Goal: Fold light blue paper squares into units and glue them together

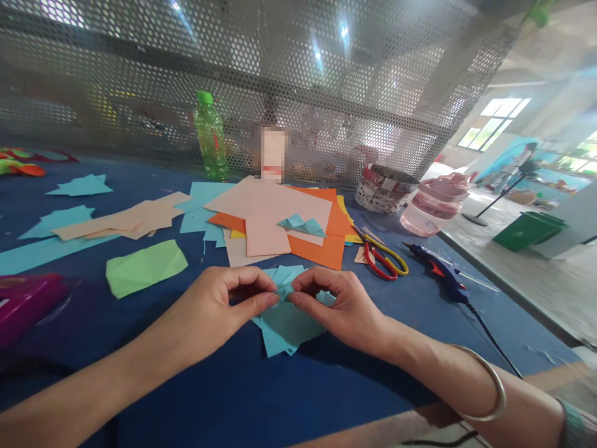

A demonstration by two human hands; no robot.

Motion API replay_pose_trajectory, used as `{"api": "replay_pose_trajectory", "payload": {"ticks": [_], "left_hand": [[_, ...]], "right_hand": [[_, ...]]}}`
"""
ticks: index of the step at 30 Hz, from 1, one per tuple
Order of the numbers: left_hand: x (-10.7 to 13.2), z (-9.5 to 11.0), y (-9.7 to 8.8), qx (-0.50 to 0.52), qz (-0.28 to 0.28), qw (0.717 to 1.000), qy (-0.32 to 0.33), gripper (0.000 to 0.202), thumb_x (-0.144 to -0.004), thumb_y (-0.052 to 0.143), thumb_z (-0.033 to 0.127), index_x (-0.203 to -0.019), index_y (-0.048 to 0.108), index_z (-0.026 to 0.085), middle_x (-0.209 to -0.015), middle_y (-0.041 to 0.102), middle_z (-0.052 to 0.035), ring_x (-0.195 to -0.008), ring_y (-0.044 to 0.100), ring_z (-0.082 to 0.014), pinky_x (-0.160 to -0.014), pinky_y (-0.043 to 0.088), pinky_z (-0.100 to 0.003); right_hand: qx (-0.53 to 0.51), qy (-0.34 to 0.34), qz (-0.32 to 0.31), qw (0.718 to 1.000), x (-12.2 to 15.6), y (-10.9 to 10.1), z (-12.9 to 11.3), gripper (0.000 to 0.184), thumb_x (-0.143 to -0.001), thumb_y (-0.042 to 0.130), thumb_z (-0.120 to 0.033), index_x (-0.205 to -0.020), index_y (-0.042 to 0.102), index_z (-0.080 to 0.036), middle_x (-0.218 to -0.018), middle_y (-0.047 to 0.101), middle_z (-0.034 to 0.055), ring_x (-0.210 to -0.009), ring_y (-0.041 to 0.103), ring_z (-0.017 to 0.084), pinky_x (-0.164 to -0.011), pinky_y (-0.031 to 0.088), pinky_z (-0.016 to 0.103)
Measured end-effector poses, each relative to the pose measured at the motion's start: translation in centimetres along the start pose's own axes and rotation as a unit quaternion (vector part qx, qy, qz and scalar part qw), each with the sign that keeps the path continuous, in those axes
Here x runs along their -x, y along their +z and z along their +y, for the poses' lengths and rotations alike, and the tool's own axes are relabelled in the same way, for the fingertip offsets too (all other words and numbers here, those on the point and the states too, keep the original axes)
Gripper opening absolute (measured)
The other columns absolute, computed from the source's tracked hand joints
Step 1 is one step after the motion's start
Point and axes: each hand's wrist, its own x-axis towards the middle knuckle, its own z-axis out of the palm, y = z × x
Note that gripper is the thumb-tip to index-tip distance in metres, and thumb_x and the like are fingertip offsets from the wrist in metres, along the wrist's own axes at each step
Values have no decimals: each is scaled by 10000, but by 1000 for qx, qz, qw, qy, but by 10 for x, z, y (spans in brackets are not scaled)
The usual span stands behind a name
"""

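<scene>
Both of my hands pinch a folded light-blue paper piece [286, 320] lying on the blue table cover [186, 386]. My left hand [224, 305] grips its upper left part between thumb and fingers. My right hand [333, 302] grips the upper right part the same way, and the fingertips of both hands nearly meet in the middle. The paper's lower corners fan out below my hands. A metal bangle [489, 389] sits on my right forearm.
Behind my hands lie stacked pink and orange sheets [280, 218] with a small blue folded piece [301, 225], a green folded paper [144, 266], scissors [385, 256], a blue glue gun [443, 274], a green bottle [209, 137], a paper basket [385, 186] and a pink container [431, 205]. Perforated metal screen [326, 74] behind.
</scene>
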Motion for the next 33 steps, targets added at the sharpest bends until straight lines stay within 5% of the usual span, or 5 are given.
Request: {"api": "replay_pose_trajectory", "payload": {"ticks": [9, 14, 26, 33], "left_hand": [[2, 1, 0, 15, 32, 999, 15, 295, -815, 718, 540, -764, 776, 255, -723, 738, -3, -703, 641, -194, -644, 500, -271], [2, 0, 0, 4, 38, 999, 14, 293, -812, 727, 534, -756, 767, 250, -696, 715, 1, -671, 625, -179, -617, 491, -262], [3, 14, 1, 112, -12, 992, -51, 367, -669, 851, 581, -809, 797, 246, -670, 747, -5, -661, 716, -194, -626, 594, -264], [1, 11, -4, 70, 79, 994, -23, 368, -669, 841, 611, -735, 770, 256, -641, 732, 8, -582, 668, -174, -579, 574, -260]], "right_hand": [[1, 21, -23, 1000, 0, -1, -2, 197, -845, 802, -339, -937, 722, -184, -763, 692, -24, -678, 584, 103, -654, 494, 223], [8, 22, -2, 1000, 1, 2, 3, 165, -905, 755, -337, -885, 732, -175, -732, 709, -17, -636, 581, 95, -616, 476, 210], [29, -17, -18, 999, 3, 1, 4, 134, -948, 713, -264, -866, 766, -172, -752, 737, 4, -661, 612, 105, -651, 490, 202], [33, 22, -15, 999, 2, 1, 3, 164, -885, 787, -296, -802, 722, -171, -645, 630, -42, -591, 514, 86, -572, 439, 197]]}}
